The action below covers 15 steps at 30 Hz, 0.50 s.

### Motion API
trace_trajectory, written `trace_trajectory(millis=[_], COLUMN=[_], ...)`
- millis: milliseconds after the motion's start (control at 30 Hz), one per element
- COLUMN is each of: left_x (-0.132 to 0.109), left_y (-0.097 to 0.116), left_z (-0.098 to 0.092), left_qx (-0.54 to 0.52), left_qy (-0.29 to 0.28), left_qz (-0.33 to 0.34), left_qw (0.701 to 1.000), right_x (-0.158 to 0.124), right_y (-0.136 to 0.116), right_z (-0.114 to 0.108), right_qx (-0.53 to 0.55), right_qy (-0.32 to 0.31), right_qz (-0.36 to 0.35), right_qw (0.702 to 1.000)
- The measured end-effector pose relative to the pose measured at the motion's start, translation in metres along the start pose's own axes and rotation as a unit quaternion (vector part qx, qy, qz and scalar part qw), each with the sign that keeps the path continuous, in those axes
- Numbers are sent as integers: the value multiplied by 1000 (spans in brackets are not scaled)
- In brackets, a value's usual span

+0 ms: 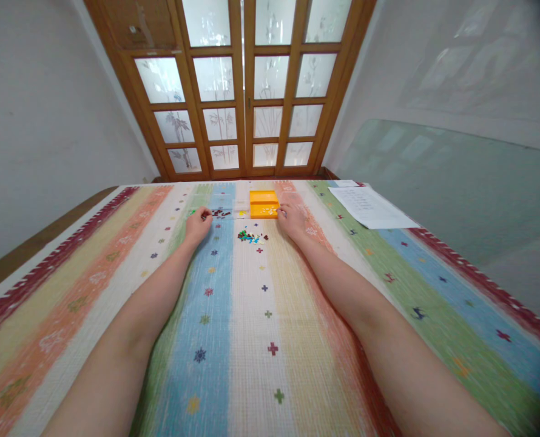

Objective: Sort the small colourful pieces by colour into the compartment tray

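Observation:
My left hand (199, 223) is at the front of a clear plastic container (224, 204), its fingers closed together. Dark brown small pieces (221, 213) lie right beside its fingertips, and a bit of green shows at its left. Whatever that hand pinches is too small to make out. My right hand (292, 220) is at the right edge of an orange open box (264, 203), thumb and fingers drawn together; any piece in them cannot be made out. White small pieces (269, 210) lie in the box's front part. Nearer to me, between both hands, is a loose pile of mixed coloured pieces (250, 237).
A striped tablecloth (252, 340) covers the table. Several yellow pieces (241, 213) lie just left of the orange box. A printed paper sheet (369, 207) rests at the far right. Wood-framed glass doors (243, 103) stand behind the table.

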<state>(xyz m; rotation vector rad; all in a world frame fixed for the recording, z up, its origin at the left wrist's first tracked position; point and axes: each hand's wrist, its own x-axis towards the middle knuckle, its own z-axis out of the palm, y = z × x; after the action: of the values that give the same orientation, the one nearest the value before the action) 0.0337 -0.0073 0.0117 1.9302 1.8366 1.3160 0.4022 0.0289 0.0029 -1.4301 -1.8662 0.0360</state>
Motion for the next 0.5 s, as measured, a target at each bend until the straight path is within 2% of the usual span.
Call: trace_trajectory(millis=[133, 233, 333, 500], left_x=[13, 18, 19, 20], left_y=[-30, -43, -46, -42], left_z=[-8, -12, -13, -15], left_qx=[-62, -104, -140, -171], left_qy=[64, 93, 107, 108], left_qz=[-88, -151, -171, -182], left_qw=[992, 979, 969, 962], right_x=[-1, -3, -5, -9], right_y=[-1, -5, -12, -24], right_z=[4, 5, 1, -10], right_qx=[16, 24, 26, 29], right_qy=[-3, -4, -32, -127], right_qz=[-30, -58, -93, -124], right_qw=[999, 998, 995, 984])
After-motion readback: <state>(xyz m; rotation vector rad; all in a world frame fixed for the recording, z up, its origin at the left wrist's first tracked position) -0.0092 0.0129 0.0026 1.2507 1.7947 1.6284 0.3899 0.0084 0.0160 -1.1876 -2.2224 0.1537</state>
